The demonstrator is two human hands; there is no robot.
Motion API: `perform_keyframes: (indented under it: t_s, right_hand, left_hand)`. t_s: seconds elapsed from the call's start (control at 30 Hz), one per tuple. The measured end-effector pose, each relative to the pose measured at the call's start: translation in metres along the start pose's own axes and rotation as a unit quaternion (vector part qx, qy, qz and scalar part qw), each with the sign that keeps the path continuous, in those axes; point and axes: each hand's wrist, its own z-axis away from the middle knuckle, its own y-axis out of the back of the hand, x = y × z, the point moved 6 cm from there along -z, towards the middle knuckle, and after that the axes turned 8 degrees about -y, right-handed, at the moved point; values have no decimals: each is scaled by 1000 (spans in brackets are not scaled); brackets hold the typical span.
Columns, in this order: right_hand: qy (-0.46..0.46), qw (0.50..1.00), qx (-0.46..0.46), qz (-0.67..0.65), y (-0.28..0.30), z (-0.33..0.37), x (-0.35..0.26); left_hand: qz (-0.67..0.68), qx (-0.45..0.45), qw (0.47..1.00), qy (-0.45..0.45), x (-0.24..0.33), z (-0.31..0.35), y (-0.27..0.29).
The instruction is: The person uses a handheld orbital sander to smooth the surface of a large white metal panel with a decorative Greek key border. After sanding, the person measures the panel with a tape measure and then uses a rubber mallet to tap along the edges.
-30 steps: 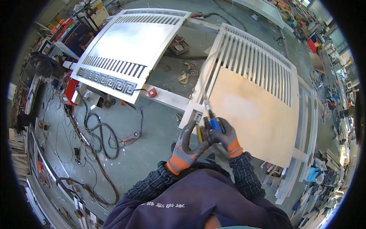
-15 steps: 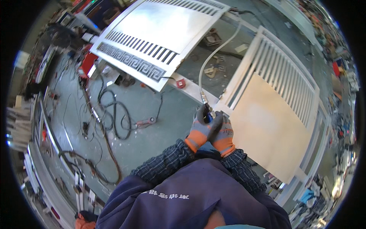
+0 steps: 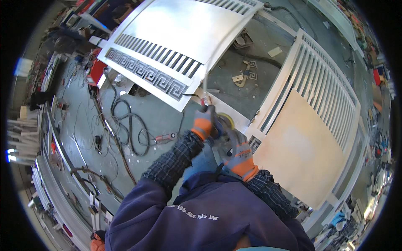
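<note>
My left hand (image 3: 204, 121), in a grey and orange glove, is closed around a hand-held air sander (image 3: 226, 120) with a round, yellow-edged pad. Its pale air hose (image 3: 205, 85) runs up from the tool beside that hand and is blurred. My right hand (image 3: 239, 153), gloved alike, is at the tool's near side with its fingers curled against it; the fingertips are partly blurred and hidden. Both hands are in front of my body, over a white frame bar (image 3: 230, 113) between two panels.
Ahead stands a white slatted panel (image 3: 167, 29) with a key-pattern border. At right, a second slatted panel (image 3: 322, 79) is partly covered by a beige sheet (image 3: 299, 146). Black cables (image 3: 125, 125) and a red-grey power tool (image 3: 166, 137) lie on the floor. Metal profiles (image 3: 63, 201) lie at left.
My hands have moved apart, the left one up and leftward. The sander has turned so its yellow-edged pad shows. The hose end has swung left with it.
</note>
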Motion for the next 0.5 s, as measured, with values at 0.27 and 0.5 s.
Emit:
perform_keyframes:
  t_s: [0.27, 0.5]
  right_hand:
    - [-411, 910, -15, 53, -1, 49, 138]
    - [-584, 810, -26, -45, -34, 132, 181]
  left_hand:
    - [-467, -106, 870, -116, -96, -278, 151]
    - [-384, -59, 907, -163, -136, -382, 182]
